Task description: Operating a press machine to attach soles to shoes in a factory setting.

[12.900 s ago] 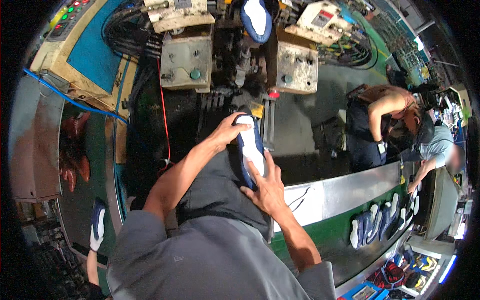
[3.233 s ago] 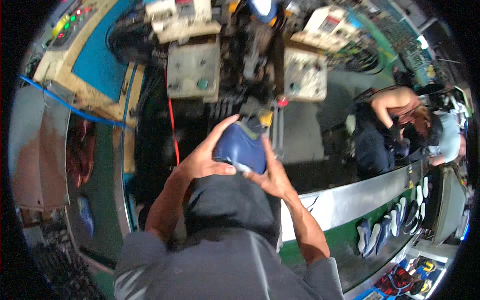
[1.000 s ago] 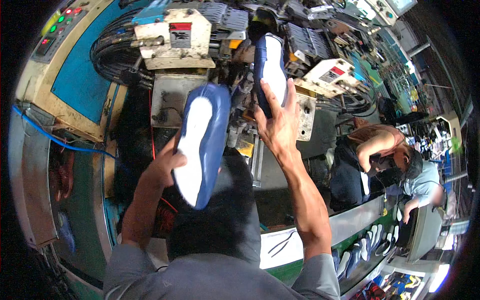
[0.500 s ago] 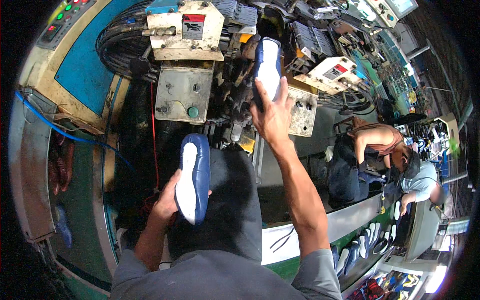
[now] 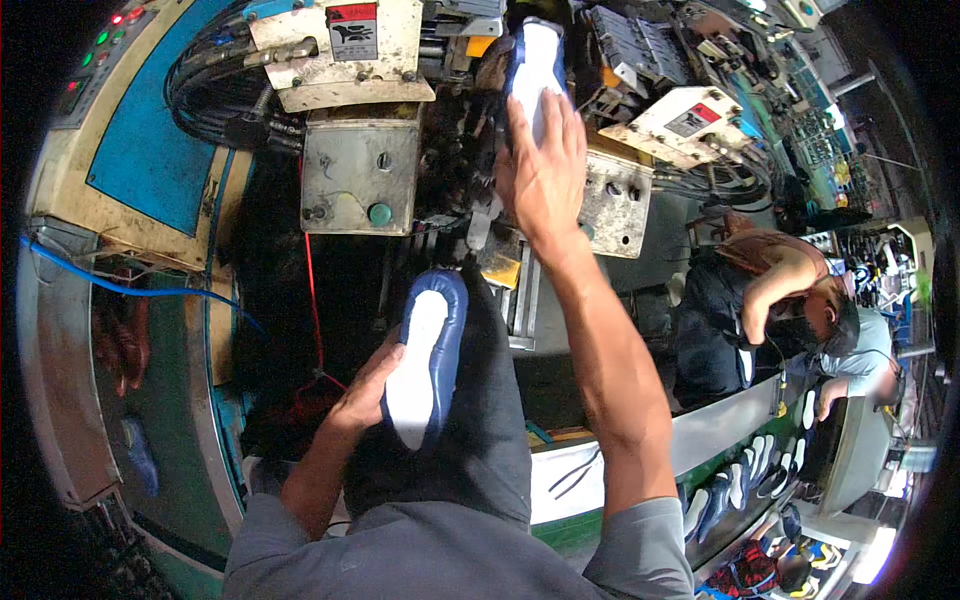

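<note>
I have my left grip closed on a navy shoe above the thigh, underside up — apparently to keep it clear of the machine — while my right grip spreads wide on a second shoe there, seemingly steadying it.

We look from the wearer's head through the left of two side-by-side fisheye lenses, steeply down and forward onto the metal box with a green button. Our upright view is close: the left hand shows large on the near side of the box, the right hand to its right, and the wearer's grey shirt nearest. Well right of the box, we take in a smaller, more distant stooping co-worker.
</note>
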Motion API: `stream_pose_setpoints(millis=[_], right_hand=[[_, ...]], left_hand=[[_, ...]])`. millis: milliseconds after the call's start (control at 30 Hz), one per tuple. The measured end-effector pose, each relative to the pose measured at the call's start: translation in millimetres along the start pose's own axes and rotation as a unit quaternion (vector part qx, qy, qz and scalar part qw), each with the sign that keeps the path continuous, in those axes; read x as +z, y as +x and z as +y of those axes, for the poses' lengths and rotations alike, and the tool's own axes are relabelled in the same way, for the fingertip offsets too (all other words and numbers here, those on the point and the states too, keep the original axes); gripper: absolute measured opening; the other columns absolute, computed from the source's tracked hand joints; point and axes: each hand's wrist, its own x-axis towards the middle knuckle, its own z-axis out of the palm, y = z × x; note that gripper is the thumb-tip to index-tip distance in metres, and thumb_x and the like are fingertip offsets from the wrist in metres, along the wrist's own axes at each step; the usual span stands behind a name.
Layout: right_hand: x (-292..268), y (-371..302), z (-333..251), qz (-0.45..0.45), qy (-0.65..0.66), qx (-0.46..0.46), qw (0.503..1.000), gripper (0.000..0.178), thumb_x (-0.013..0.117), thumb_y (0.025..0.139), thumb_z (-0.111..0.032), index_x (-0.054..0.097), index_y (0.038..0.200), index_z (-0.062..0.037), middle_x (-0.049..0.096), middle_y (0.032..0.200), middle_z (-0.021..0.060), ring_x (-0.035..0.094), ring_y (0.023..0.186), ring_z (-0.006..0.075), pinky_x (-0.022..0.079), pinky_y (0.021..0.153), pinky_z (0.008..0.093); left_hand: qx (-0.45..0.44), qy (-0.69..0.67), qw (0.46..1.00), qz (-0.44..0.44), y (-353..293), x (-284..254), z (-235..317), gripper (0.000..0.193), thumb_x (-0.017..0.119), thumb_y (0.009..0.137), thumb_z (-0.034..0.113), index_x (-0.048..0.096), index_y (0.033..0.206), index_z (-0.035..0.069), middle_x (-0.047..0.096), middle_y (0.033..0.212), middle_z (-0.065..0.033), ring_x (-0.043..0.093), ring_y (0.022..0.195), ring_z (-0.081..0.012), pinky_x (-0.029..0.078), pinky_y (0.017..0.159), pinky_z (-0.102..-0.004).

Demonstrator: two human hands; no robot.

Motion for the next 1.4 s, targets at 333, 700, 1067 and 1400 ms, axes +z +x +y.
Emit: stream_pose_setpoints(millis=[333, 700, 1067, 1400], right_hand=[[30.1, 85.7, 42.5, 0.053, -0.019, -0.031, 0.998, 0.051, 0.070, 0.091, -0.020, 0.067, 0.139, -0.0011, 0.060, 0.145, 0.0320, 0.053, 0.138, 0.0480, 0.041, 0.120, 0.0516], [3.1, 98.9, 34.4, 0.053, -0.016, -0.031, 0.998, 0.052, 0.069, 0.090, -0.015, 0.067, 0.140, -0.0026, 0.061, 0.143, 0.0319, 0.055, 0.136, 0.0481, 0.041, 0.120, 0.0521], [-51.4, -173.1, -92.2, -0.077, 0.697, 0.473, 0.533, 0.085, 0.052, 0.108, -0.065, 0.037, 0.165, -0.0033, 0.053, 0.156, 0.0161, 0.055, 0.140, 0.0281, 0.044, 0.120, 0.0456], [-110.7, -220.0, -101.6, 0.006, 0.739, 0.522, 0.425, 0.068, 0.066, 0.106, -0.050, 0.047, 0.158, -0.0096, 0.070, 0.123, 0.0113, 0.072, 0.100, 0.0217, 0.062, 0.091, 0.0397]], left_hand=[[0.032, 0.110, 0.993, 0.011, 46.8, 40.3, 31.2, 0.074, 0.053, 0.113, 0.037, 0.021, 0.172, 0.004, 0.044, 0.167, -0.0177, 0.047, 0.151, -0.0282, 0.038, 0.126, -0.0427], [-0.029, -0.042, 0.998, -0.044, 48.5, 59.3, 31.1, 0.066, 0.045, 0.117, 0.037, 0.025, 0.171, 0.007, 0.047, 0.165, -0.0179, 0.052, 0.147, -0.0296, 0.042, 0.124, -0.0428], [0.097, 0.224, 0.969, 0.043, 12.5, 116.4, 26.4, 0.074, 0.057, 0.114, 0.032, 0.021, 0.173, 0.006, 0.041, 0.168, -0.0124, 0.043, 0.151, -0.0224, 0.036, 0.125, -0.0382], [0.078, 0.260, 0.962, -0.025, -60.5, 127.8, -36.0, 0.106, 0.074, 0.100, 0.015, 0.000, 0.176, 0.010, 0.020, 0.178, -0.0121, 0.029, 0.159, -0.0231, 0.027, 0.128, -0.0396]])
